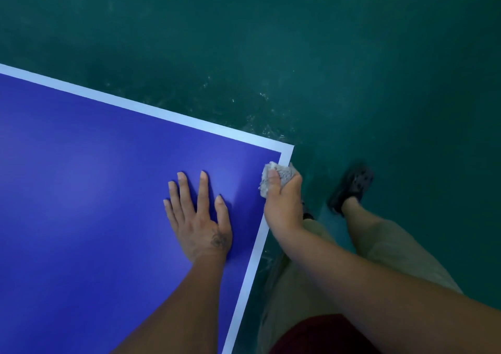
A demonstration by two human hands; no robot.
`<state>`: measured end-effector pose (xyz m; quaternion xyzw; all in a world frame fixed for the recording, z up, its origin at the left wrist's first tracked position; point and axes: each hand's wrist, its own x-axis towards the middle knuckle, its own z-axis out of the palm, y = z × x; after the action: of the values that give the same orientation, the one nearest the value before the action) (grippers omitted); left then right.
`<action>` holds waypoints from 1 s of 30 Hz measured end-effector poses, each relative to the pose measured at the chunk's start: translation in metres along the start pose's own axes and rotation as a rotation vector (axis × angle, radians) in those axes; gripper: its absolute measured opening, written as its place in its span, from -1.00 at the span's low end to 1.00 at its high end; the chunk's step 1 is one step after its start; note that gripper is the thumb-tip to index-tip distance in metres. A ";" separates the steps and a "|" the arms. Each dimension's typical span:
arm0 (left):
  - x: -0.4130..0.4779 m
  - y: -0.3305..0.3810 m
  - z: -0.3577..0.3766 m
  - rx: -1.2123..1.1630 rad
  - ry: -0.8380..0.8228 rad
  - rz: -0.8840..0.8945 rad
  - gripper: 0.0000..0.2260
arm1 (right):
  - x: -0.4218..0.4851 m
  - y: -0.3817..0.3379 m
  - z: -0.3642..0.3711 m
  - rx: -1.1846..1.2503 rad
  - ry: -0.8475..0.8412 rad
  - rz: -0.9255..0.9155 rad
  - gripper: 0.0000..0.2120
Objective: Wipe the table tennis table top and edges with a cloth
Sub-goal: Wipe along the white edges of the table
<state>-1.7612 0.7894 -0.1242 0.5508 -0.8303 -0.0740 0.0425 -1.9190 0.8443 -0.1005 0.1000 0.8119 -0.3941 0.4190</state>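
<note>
Working the near corner of the worktop right now. Got the right hand clamped round a bunched grey cloth, thumb on top, fingers curled down over the side, pressing it onto the white border just short of that corner. Got the left hand flat on the blue, fingers straight and spread, holding nothing, just bracing beside the other one.

As for progress: honestly hard to call. Looks even and streak-free across all the blue in view, no dust or wet trail showing, so can't tell wiped from unwiped. Guessing somewhere in the edges part of the job, given the cloth's spot on the rim rather than out in the middle. Only seeing one corner and two borders though, rest of the worktop out of shot, so no clue about the far side.

Probably left to do: round this corner, then along the other border running off to the upper left, plus the vertical face of the edge, hidden from up here. Just green floor and a dark shoe below.
</note>
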 end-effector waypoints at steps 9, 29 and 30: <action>0.009 0.016 -0.003 -0.018 0.004 -0.478 -0.44 | 0.035 -0.038 -0.026 -0.042 -0.119 -0.039 -0.47; 0.107 0.087 0.018 0.015 0.166 -1.244 -0.41 | 0.098 -0.166 0.041 -0.922 -1.021 -0.404 -0.60; 0.107 0.087 0.018 0.010 0.165 -1.244 -0.42 | 0.098 -0.170 0.060 -0.923 -1.017 -0.406 -0.55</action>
<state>-1.8844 0.7252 -0.1281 0.9350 -0.3485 -0.0383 0.0530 -2.0278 0.6709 -0.1005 -0.4364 0.6026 -0.0783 0.6635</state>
